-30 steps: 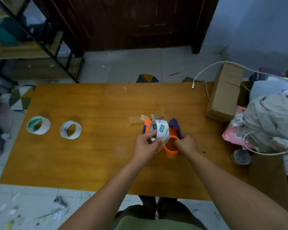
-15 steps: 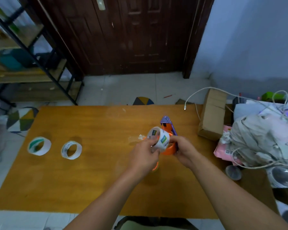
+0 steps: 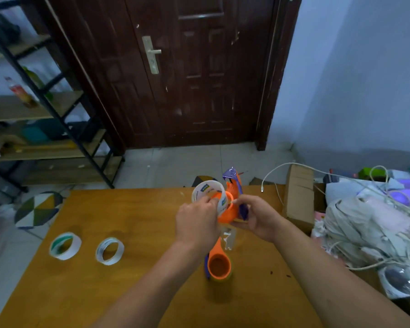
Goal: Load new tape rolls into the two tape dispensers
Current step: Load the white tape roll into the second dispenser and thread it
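Out at the left end of the wooden table [image 3: 137,287], well away from the hands, a green-cored tape roll [image 3: 65,245] lies flat with a white tape roll [image 3: 109,250] just right of it. Toward the table's middle, the left hand [image 3: 197,221] is raised above the surface, fingers pinched on a white tape roll with blue labels [image 3: 210,192], pressing it against the orange hub of the orange-and-purple dispenser [image 3: 233,200]. The right hand [image 3: 258,216] is closed around that dispenser's body, holding it upright. Below them, a second orange dispenser [image 3: 219,265] rests on the table. At the table's right edge sits a cardboard box [image 3: 297,197].
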